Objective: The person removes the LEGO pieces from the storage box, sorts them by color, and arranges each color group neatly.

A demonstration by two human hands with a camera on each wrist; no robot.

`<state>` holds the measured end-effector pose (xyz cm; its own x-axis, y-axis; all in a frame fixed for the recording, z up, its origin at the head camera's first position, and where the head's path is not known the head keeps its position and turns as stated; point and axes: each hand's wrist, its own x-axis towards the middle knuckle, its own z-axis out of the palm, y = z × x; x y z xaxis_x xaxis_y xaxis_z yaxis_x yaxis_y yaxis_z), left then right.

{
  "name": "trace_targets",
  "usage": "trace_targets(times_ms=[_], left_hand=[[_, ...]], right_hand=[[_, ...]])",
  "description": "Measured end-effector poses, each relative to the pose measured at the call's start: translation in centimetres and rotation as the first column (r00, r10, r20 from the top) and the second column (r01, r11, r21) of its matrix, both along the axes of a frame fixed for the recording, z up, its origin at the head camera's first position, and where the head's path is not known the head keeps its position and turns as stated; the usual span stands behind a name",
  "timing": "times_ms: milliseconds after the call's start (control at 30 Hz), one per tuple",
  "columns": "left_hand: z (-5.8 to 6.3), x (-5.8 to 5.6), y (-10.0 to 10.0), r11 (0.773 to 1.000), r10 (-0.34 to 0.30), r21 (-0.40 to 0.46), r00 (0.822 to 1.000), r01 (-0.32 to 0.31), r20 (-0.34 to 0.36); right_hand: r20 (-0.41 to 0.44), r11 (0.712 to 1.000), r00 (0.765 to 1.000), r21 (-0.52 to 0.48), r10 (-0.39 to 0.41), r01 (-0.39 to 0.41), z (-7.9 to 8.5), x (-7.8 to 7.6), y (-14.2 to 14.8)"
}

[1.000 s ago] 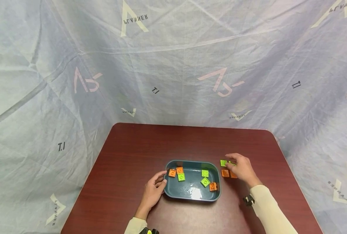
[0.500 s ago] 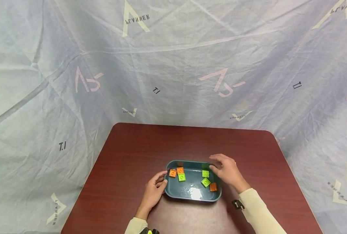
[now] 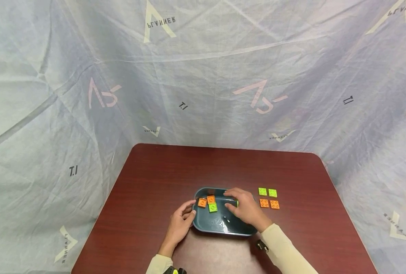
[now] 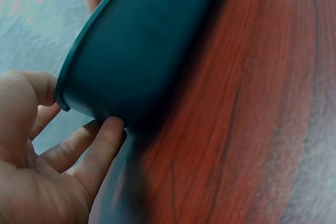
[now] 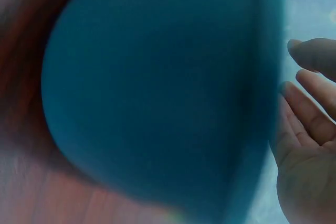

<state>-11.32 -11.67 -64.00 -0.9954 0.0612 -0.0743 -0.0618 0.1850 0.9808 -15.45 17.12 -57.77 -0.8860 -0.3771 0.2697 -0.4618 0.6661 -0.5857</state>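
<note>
A dark teal plastic tray stands on the table. My left hand grips its left end, and in the left wrist view the thumb is at the rim while fingertips press the outer wall. My right hand is over the tray's right half, fingers spread and nothing in its grasp. Toward the left inside lie two orange toy bricks and a lime green brick. A sliver of another green brick shows by the right thumb; that hand hides the rest of this side.
Right of the tray, two green bricks sit behind two orange bricks, studs up in a tidy block. The reddish-brown table reaches back to a hanging grey sheet that surrounds it on the sides.
My right hand has come left from the bricks beside the tray to over the tray's right half, uncovering those on the table. My left hand stays at the tray's end.
</note>
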Motion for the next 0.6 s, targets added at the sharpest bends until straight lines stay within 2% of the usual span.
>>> trace_targets(times_ms=[100, 300, 600], left_hand=[[-0.1, 0.0, 0.0, 1.000, 0.004, -0.002, 1.000, -0.004, 0.008], [0.2, -0.1, -0.1, 1.000, -0.004, 0.000, 1.000, 0.004, 0.006], [0.3, 0.0, -0.1, 1.000, -0.008, 0.005, 1.000, 0.008, -0.005]], right_hand=[[0.021, 0.999, 0.999, 0.027, 0.031, -0.031, -0.5, 0.1, -0.8], [0.075, 0.997, 0.995, 0.015, 0.072, -0.074, -1.0, 0.1, -2.0], [0.080, 0.987, 0.987, 0.063, 0.142, -0.147, -2.5, -0.3, -3.7]])
